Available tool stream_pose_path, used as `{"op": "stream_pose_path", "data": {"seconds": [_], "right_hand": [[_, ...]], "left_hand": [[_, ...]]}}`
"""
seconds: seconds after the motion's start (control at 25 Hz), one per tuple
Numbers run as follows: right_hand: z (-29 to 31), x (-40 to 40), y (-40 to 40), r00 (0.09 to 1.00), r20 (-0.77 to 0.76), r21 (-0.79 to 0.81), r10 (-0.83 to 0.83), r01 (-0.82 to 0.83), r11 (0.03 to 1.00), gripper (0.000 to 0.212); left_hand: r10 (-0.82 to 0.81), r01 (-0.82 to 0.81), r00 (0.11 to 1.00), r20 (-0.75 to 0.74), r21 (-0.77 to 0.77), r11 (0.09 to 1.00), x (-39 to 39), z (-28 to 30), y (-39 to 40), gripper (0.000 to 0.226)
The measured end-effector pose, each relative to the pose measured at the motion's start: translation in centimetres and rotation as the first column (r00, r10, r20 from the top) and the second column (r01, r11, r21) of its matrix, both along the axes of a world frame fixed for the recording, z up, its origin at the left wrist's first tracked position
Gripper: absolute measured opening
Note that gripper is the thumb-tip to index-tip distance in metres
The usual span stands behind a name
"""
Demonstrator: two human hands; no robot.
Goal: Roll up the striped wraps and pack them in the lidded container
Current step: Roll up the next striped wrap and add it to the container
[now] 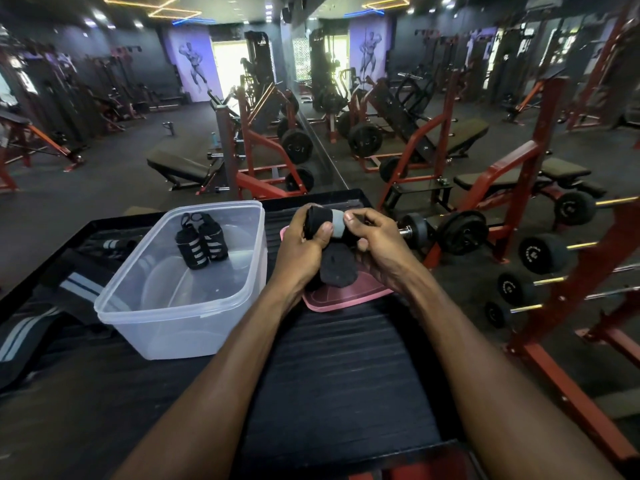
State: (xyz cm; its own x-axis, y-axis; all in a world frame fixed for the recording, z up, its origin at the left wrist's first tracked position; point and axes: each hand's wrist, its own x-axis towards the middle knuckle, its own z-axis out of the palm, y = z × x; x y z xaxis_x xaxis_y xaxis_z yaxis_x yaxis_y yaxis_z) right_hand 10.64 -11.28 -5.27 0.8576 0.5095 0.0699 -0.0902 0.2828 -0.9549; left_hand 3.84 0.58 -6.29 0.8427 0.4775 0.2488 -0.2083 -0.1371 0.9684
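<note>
Several unrolled striped wraps (74,284), black with pale grey bands, lie in a heap on the left end of the black ribbed tabletop (339,368). No brand name or label can be read on any of them, nor on anything else nearby.

Just right of that heap stands the clear plastic container (180,334), open at the top. Two rolled wraps (202,240) sit inside it, side by side toward its far end, upright and leaning a little, their grey stripes facing the camera.

Right of the container, a pink lid (341,299) lies flat on the tabletop, touching or nearly touching the container's wall. Above the lid both hands hold one partly rolled wrap (329,226). The left hand (304,242) grips the black rolled end, fingers curled round it and thumb pressed on top. The right hand (375,237) pinches the other side where a grey band shows, thumb on the near face and fingers curled behind. A loose black tail of the same wrap hangs down between the wrists onto the lid.

Farther right, beyond the table edge, dumbbells (540,252) rest on a red rack (588,265). Behind everything stretches a dim gym with a dark floor, red-framed benches and weight plates, a wall mirror and neon ceiling lines.
</note>
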Motion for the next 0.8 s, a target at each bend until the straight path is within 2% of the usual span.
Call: {"op": "stream_pose_path", "data": {"seconds": [0.12,0.24,0.36,0.44,0.56,0.72,0.8], "right_hand": [[-0.5,0.5,0.1,0.996,0.084,-0.012,-0.042,0.043,0.999,0.013],[-0.9,0.9,0.1,0.989,0.146,0.029,-0.036,0.032,0.999,0.022],[-1.2,0.9,0.2,0.978,0.206,-0.007,-0.026,0.029,1.000,0.030],[-0.8,0.7,0.2,0.989,0.148,0.028,-0.017,0.013,1.000,0.031],[-0.2,0.4,0.2,0.999,0.054,0.037,-0.007,0.005,0.999,0.010],[-0.9,0.9,0.3,0.990,0.125,-0.038,-0.064,0.069,0.997,0.017],[-1.2,1.1,0.2,0.981,0.177,-0.044,-0.076,0.085,0.995,0.022]], "left_hand": [[-0.037,0.036,0.999,-0.019,-0.068,0.997,0.1,0.1,0.1,0.034],[-0.033,0.027,0.999,-0.027,-0.200,0.979,0.1,0.1,-0.1,0.021],[0.019,-0.028,0.999,-0.051,-0.170,0.985,0.1,-0.1,0.0,0.014],[0.027,-0.038,0.997,-0.066,-0.168,0.985,0.1,-0.2,0.3,0.018],[0.059,-0.065,0.996,-0.064,-0.084,0.994,0.0,0.0,0.2,0.032],[0.030,-0.031,0.998,-0.062,-0.025,0.999,-0.2,0.2,0.0,0.040],[0.014,-0.018,0.996,-0.083,-0.053,0.998,-0.2,0.2,0.2,0.034]]}}
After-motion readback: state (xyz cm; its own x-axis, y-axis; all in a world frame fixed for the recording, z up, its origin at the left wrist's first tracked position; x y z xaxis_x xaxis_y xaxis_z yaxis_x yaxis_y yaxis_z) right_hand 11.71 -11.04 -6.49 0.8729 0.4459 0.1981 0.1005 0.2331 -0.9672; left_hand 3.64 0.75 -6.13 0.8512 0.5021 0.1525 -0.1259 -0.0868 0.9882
